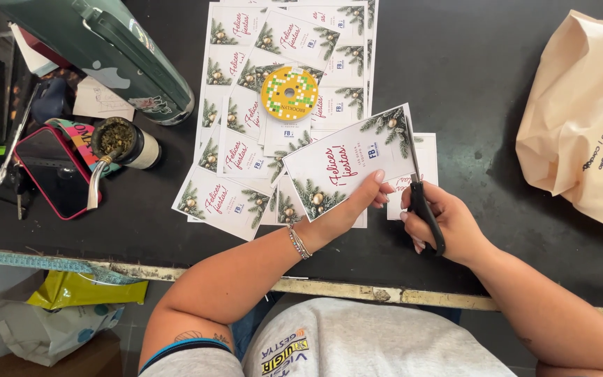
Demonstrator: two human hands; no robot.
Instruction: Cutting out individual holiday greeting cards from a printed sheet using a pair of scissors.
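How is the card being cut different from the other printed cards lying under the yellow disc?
The held card is lifted and tilted in the left hand, while the spread cards lie flat on the black table. The held card is single, with scissors in the right hand at its right edge; the spread cards overlap, weighted by a yellow disc. Both show white fronts, red script and pine sprigs.

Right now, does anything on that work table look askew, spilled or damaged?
Nothing spilled or torn. The cut cards lie in a loose, fanned pile under a yellow tape roll, not squared up. The left hand holds one card tilted while the right hand works the scissors.
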